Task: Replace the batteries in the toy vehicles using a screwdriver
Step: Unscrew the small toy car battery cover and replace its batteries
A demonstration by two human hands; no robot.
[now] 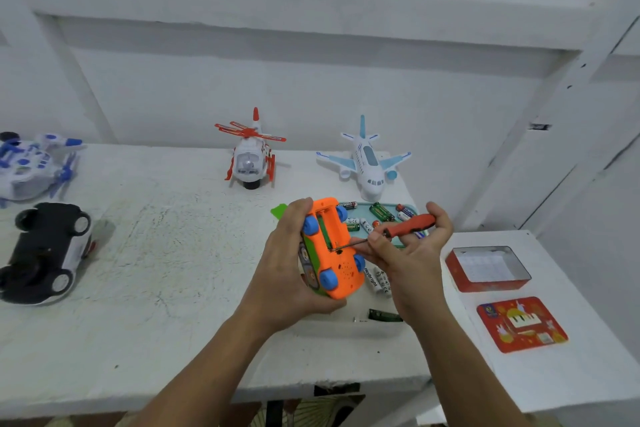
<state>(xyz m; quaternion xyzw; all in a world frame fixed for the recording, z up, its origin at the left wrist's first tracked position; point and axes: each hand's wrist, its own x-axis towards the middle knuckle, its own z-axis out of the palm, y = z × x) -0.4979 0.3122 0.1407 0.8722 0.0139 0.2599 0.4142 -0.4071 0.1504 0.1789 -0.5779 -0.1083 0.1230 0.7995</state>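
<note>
My left hand (282, 267) grips an orange toy vehicle (337, 253) with blue wheels, held above the table with its underside facing me. Its battery bay looks open, showing a green strip inside. My right hand (412, 253) holds a red-handled screwdriver (405, 226); the thin shaft points left and its tip touches the underside near the bay's edge. Several batteries lie in a teal tray (410, 210) behind the toy, and more white batteries (379, 283) lie on the table below my right hand. A green piece (278, 210) sticks out behind my left fingers.
A red-and-white toy helicopter (251, 156) and a white-blue toy plane (367, 163) stand at the back. A black-and-white toy car (45, 253) lies on its side at left, a blue-white toy (31, 167) behind it. An open red tin (488, 269) and its lid (521, 324) sit right.
</note>
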